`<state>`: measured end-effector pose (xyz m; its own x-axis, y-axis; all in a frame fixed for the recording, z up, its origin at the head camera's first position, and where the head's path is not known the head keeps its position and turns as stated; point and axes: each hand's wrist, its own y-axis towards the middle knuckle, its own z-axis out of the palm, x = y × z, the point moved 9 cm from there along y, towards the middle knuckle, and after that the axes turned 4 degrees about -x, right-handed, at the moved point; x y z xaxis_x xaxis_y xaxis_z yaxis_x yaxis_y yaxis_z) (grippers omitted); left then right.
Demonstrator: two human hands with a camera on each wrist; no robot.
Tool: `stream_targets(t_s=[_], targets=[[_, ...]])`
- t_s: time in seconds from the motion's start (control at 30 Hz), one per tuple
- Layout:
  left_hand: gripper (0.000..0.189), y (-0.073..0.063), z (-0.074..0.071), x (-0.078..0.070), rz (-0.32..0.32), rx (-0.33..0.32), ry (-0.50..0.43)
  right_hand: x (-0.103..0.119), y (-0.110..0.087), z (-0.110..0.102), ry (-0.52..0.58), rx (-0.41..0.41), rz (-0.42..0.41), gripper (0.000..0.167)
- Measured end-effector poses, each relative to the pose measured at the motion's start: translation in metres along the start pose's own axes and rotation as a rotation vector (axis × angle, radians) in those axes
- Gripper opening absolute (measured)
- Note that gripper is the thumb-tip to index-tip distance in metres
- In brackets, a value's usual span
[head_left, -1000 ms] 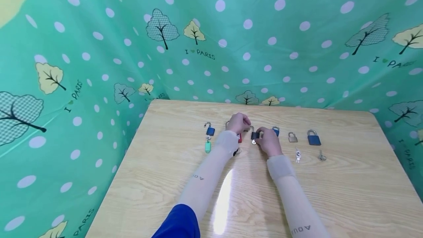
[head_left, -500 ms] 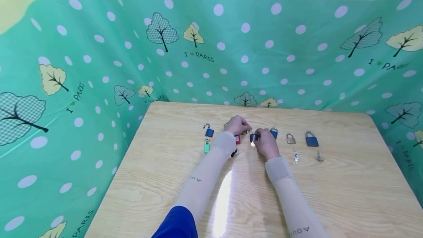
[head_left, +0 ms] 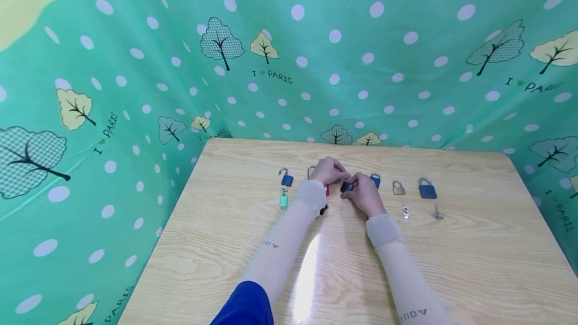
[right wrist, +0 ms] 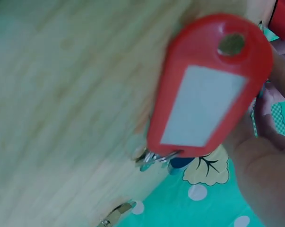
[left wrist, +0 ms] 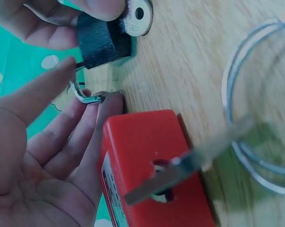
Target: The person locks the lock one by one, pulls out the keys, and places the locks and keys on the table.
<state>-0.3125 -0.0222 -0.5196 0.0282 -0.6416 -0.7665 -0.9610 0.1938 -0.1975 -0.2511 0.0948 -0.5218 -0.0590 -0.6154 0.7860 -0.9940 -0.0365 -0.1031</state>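
Observation:
A black padlock (head_left: pixel 346 186) with its shackle swung open is between both hands near the back of the table. My right hand (head_left: pixel 367 193) grips its body; the left wrist view shows those fingers around the black padlock (left wrist: pixel 102 42), and a round-headed key (left wrist: pixel 137 18) sticks out of its bottom. My left hand (head_left: pixel 328 170) pinches the shackle (left wrist: pixel 83 94) between thumb and fingertips. Right beside the left fingers stands a red padlock (left wrist: pixel 147 156) with a key in it. A red key tag (right wrist: pixel 203 104) fills the middle of the right wrist view, next to my right hand (right wrist: pixel 270 175).
Left of the hands lies an open blue padlock (head_left: pixel 287 180) with a green key tag (head_left: pixel 283 201). To the right are a blue padlock (head_left: pixel 376 179), a small brass-grey padlock (head_left: pixel 399 189) and a larger blue padlock (head_left: pixel 427 191). Loose keys (head_left: pixel 405 212) and another key (head_left: pixel 438 213) lie in front.
The black padlock, earlier upright with its shackle showing, is now tilted. My left fingers have moved right onto its shackle, while my right hand keeps its grip.

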Motion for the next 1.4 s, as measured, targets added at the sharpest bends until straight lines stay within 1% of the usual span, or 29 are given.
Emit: stream_targets(t_s=[0.07,0.2,0.3,0.4,0.5,0.6,0.7,0.83,1.0,1.07,1.13,1.3,1.4], targets=[[0.017,0.0,0.0,-0.001,0.008,0.006,-0.03,-0.001,0.0,-0.002,0.034,-0.005,0.014,0.033],[0.019,0.001,0.002,-0.001,0.066,0.018,-0.061,-0.003,-0.002,-0.004,0.099,-0.019,0.041,0.034],[0.022,0.001,0.002,0.0,0.105,0.027,-0.092,-0.008,-0.005,-0.005,0.181,-0.029,0.096,0.036],[0.025,0.0,0.001,0.003,0.103,0.038,-0.161,-0.011,-0.009,-0.006,0.274,-0.032,0.135,0.041],[0.028,-0.003,-0.002,0.001,0.113,0.048,-0.227,-0.012,-0.012,-0.008,0.368,-0.03,0.155,0.047],[0.032,-0.006,-0.004,-0.004,0.143,0.056,-0.283,-0.014,-0.016,-0.011,0.469,-0.025,0.187,0.05],[0.033,-0.01,-0.005,-0.01,0.163,0.074,-0.375,-0.016,-0.019,-0.013,0.54,-0.017,0.234,0.05],[0.036,-0.011,-0.004,-0.013,0.169,0.104,-0.513,-0.016,-0.022,-0.015,0.604,-0.016,0.248,0.05],[0.036,-0.009,-0.003,-0.013,0.156,0.12,-0.623,-0.015,-0.022,-0.012,0.827,0.001,0.245,0.05],[0.034,-0.008,-0.004,-0.014,0.151,0.127,-0.657,-0.014,-0.022,-0.011,0.888,0.009,0.24,0.049],[0.036,-0.008,-0.004,-0.015,0.145,0.132,-0.67,-0.015,-0.022,-0.01,0.913,0.007,0.236,0.047],[0.05,-0.01,-0.005,-0.017,0.148,0.136,-0.589,-0.014,-0.023,-0.011,0.904,-0.013,0.23,0.048],[0.051,-0.012,-0.006,-0.02,0.157,0.141,-0.564,-0.012,-0.024,-0.013,0.889,-0.033,0.222,0.048]])
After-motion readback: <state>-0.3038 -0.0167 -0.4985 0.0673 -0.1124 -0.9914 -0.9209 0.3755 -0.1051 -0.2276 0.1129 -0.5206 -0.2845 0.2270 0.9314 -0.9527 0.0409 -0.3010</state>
